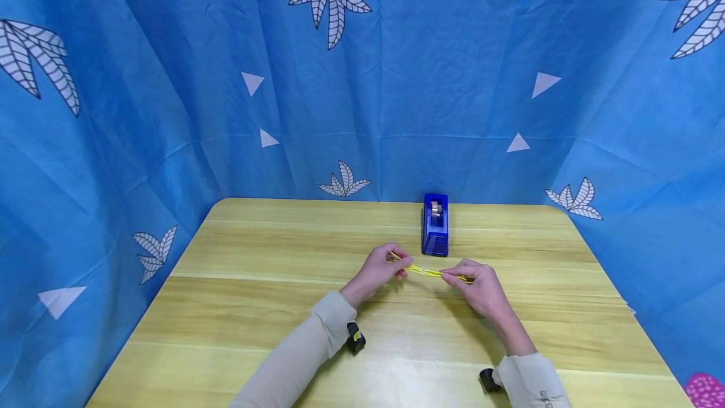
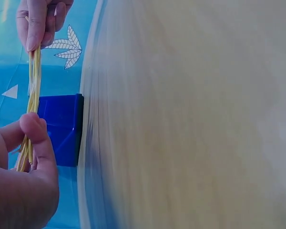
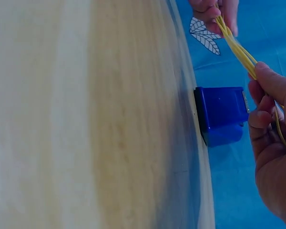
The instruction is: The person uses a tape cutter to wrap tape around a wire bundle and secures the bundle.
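Pale sleeves (image 1: pixel 294 357) lead to left grip (image 1: pixel 385 268) and right grip (image 1: pixel 478 288), pinching a yellow strand bundle (image 1: pixel 425 271) between them: probably light and bendy, best held near both ends; tape dispenser (image 1: pixel 435 238) just beyond.

The left hand (image 1: pixel 382 267) and right hand (image 1: pixel 479 286) pinch a thin yellow bundle (image 1: pixel 426 271) over the wooden tabletop (image 1: pixel 238 294). A blue tape holder (image 1: pixel 435 235) sits near the curtain (image 1: pixel 447 68).
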A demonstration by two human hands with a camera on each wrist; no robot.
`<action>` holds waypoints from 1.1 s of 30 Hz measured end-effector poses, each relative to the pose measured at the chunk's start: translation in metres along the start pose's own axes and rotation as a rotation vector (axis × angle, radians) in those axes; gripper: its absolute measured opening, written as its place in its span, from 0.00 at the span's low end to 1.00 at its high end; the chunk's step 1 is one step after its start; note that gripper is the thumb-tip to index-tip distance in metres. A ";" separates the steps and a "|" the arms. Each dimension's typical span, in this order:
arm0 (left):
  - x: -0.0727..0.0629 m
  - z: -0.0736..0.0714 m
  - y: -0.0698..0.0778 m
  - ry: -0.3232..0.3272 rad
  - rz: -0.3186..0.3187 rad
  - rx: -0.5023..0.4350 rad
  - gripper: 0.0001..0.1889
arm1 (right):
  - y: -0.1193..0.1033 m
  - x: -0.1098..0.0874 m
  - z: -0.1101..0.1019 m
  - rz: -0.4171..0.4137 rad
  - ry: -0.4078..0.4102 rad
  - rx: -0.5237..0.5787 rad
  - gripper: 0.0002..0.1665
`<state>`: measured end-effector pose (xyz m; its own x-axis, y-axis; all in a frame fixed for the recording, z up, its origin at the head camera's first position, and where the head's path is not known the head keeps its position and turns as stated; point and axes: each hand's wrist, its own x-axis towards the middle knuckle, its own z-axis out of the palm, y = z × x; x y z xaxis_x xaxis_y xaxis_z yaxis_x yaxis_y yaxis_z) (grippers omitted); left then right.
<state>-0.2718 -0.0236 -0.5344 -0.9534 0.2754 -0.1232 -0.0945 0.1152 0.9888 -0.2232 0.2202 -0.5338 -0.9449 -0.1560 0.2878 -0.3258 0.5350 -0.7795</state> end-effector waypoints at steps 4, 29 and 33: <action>0.001 0.001 0.000 0.019 0.018 -0.007 0.05 | -0.001 0.000 0.000 0.015 -0.001 -0.001 0.06; -0.002 0.004 0.004 0.085 0.154 0.031 0.03 | 0.000 -0.001 -0.010 0.505 -0.243 0.596 0.42; -0.002 0.004 0.004 0.078 0.170 0.023 0.03 | 0.002 -0.001 -0.011 0.496 -0.283 0.625 0.39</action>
<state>-0.2690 -0.0202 -0.5302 -0.9746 0.2177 0.0530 0.0753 0.0954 0.9926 -0.2224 0.2305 -0.5292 -0.9284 -0.2711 -0.2543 0.2496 0.0521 -0.9669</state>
